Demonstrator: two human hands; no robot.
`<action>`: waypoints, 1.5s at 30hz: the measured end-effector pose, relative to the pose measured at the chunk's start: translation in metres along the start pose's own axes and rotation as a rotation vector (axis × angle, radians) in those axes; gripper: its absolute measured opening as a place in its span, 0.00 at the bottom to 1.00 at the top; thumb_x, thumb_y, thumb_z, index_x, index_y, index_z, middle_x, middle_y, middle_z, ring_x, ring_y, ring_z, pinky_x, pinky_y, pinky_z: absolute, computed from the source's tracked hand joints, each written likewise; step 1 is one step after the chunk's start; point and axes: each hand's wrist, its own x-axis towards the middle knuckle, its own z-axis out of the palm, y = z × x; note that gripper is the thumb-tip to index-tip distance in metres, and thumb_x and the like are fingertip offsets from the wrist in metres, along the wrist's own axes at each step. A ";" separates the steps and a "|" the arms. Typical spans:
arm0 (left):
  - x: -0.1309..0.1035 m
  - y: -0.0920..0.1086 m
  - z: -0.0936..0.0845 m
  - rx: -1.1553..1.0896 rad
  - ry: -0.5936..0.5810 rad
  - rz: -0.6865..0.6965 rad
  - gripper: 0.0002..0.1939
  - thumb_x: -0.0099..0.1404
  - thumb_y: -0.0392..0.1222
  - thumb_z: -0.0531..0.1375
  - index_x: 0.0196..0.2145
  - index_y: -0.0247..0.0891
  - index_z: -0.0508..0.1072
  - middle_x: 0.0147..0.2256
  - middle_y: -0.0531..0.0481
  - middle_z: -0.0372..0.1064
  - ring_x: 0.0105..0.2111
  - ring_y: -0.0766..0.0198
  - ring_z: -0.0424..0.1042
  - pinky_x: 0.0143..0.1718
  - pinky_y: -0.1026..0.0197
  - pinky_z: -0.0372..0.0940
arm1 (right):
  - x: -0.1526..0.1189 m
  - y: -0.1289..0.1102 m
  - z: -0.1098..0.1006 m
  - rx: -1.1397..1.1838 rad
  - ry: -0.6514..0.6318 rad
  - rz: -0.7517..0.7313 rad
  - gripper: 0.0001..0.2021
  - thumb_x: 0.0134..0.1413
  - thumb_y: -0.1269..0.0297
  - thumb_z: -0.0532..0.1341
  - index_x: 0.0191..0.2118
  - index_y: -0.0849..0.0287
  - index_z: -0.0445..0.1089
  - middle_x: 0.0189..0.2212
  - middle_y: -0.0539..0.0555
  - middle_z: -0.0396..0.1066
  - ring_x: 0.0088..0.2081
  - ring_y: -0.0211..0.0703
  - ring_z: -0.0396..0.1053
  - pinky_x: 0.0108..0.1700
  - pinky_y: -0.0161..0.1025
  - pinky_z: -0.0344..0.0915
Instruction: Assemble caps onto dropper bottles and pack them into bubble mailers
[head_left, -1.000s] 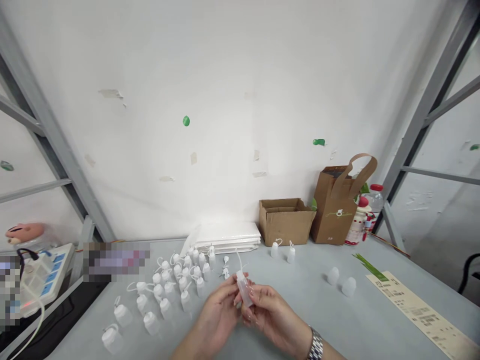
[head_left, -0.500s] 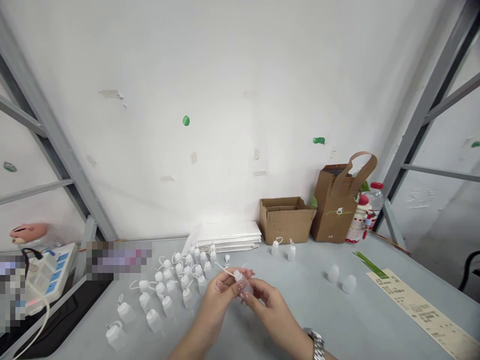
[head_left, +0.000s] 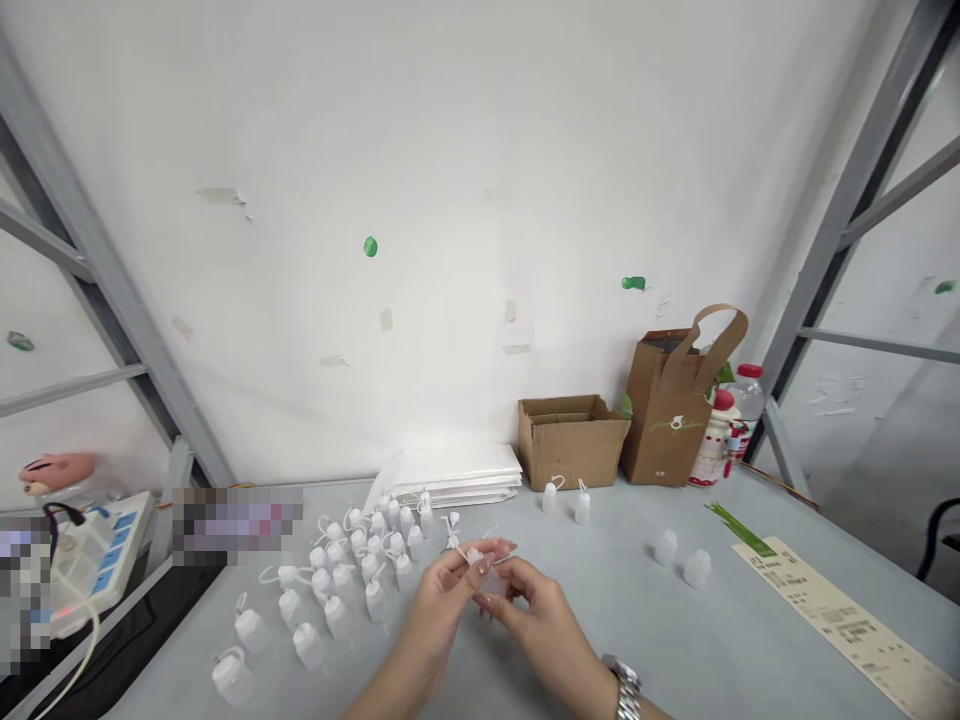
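Bottle (head_left: 491, 583) | between fingertips of left hand (head_left: 448, 592), right hand (head_left: 535, 604) | both pinching it

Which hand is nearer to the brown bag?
The right hand. It is in front of the brown bag and to its left; the left hand is farther left.

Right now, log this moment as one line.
left hand: holding small bottle | right hand: holding same bottle | cardboard box: beside brown bag

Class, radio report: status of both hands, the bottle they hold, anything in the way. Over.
Left hand, right hand: both closed on one small bottle. Bottle partly hidden between them. Possible obstacle: capped bottles standing to the left.
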 end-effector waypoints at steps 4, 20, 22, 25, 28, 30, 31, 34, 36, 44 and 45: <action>-0.002 0.005 -0.004 0.102 0.182 0.169 0.21 0.53 0.52 0.62 0.41 0.37 0.72 0.36 0.45 0.75 0.40 0.53 0.71 0.42 0.55 0.65 | 0.006 0.001 -0.008 0.052 -0.104 -0.003 0.14 0.50 0.56 0.60 0.40 0.59 0.70 0.34 0.53 0.72 0.36 0.43 0.67 0.41 0.39 0.61; 0.009 -0.002 -0.017 0.115 0.372 0.255 0.16 0.48 0.51 0.64 0.31 0.37 0.76 0.41 0.45 0.71 0.40 0.54 0.69 0.35 0.58 0.68 | 0.068 0.036 0.041 -0.881 0.085 -0.263 0.10 0.51 0.76 0.56 0.40 0.62 0.69 0.36 0.57 0.70 0.39 0.47 0.64 0.41 0.40 0.58; 0.010 -0.003 -0.017 0.125 0.370 0.256 0.15 0.49 0.50 0.64 0.31 0.38 0.76 0.42 0.45 0.71 0.42 0.54 0.68 0.39 0.57 0.66 | 0.069 0.038 0.042 -0.909 0.077 -0.284 0.09 0.52 0.75 0.55 0.38 0.62 0.69 0.35 0.57 0.70 0.38 0.47 0.64 0.41 0.40 0.58; 0.011 -0.007 -0.019 0.189 0.345 0.278 0.12 0.51 0.45 0.63 0.33 0.38 0.75 0.43 0.45 0.70 0.47 0.54 0.64 0.47 0.57 0.60 | 0.062 0.039 0.031 -0.914 0.049 -0.329 0.05 0.54 0.72 0.55 0.32 0.62 0.69 0.33 0.57 0.69 0.37 0.46 0.64 0.40 0.40 0.58; 0.011 -0.012 -0.020 0.219 0.296 0.271 0.17 0.52 0.41 0.62 0.42 0.41 0.72 0.42 0.47 0.69 0.43 0.57 0.66 0.44 0.59 0.60 | 0.048 0.038 0.008 -0.854 0.040 -0.398 0.06 0.55 0.69 0.55 0.30 0.60 0.68 0.32 0.56 0.69 0.36 0.46 0.63 0.39 0.41 0.57; 0.009 -0.015 -0.019 0.276 0.265 0.243 0.25 0.52 0.38 0.62 0.49 0.44 0.66 0.38 0.50 0.70 0.37 0.60 0.68 0.41 0.61 0.58 | 0.040 0.036 -0.010 -0.740 0.073 -0.410 0.06 0.56 0.66 0.55 0.30 0.59 0.67 0.31 0.55 0.69 0.36 0.46 0.63 0.40 0.42 0.57; 0.007 -0.017 -0.018 0.316 0.244 0.223 0.29 0.51 0.37 0.62 0.52 0.45 0.64 0.34 0.52 0.70 0.33 0.61 0.67 0.40 0.61 0.57 | 0.038 0.035 -0.019 -0.657 0.102 -0.389 0.07 0.56 0.64 0.55 0.31 0.59 0.68 0.31 0.55 0.69 0.35 0.46 0.63 0.40 0.43 0.57; 0.004 -0.023 -0.017 0.380 0.145 0.151 0.35 0.49 0.32 0.62 0.55 0.44 0.59 0.27 0.55 0.70 0.29 0.60 0.65 0.38 0.62 0.54 | 0.037 0.032 -0.040 -0.329 0.196 -0.198 0.11 0.51 0.55 0.59 0.29 0.58 0.68 0.29 0.54 0.70 0.33 0.45 0.64 0.39 0.42 0.59; 0.004 -0.028 -0.017 0.419 0.086 0.124 0.36 0.49 0.32 0.62 0.56 0.42 0.58 0.27 0.54 0.70 0.29 0.60 0.65 0.38 0.62 0.53 | 0.040 0.029 -0.047 -0.094 0.206 -0.061 0.15 0.45 0.50 0.62 0.28 0.58 0.69 0.27 0.53 0.70 0.32 0.44 0.65 0.37 0.41 0.61; 0.012 -0.032 -0.016 0.428 0.191 0.123 0.41 0.50 0.32 0.61 0.59 0.40 0.50 0.34 0.52 0.70 0.36 0.60 0.68 0.45 0.59 0.53 | 0.037 0.026 -0.032 0.273 0.016 0.144 0.15 0.33 0.54 0.69 0.23 0.62 0.71 0.21 0.49 0.69 0.26 0.37 0.63 0.32 0.36 0.58; 0.012 -0.030 -0.016 0.409 0.226 0.137 0.40 0.50 0.32 0.62 0.58 0.41 0.50 0.36 0.51 0.70 0.36 0.60 0.69 0.45 0.59 0.53 | 0.035 0.026 -0.030 0.299 -0.005 0.156 0.15 0.33 0.55 0.69 0.23 0.62 0.71 0.21 0.49 0.69 0.26 0.36 0.63 0.32 0.35 0.58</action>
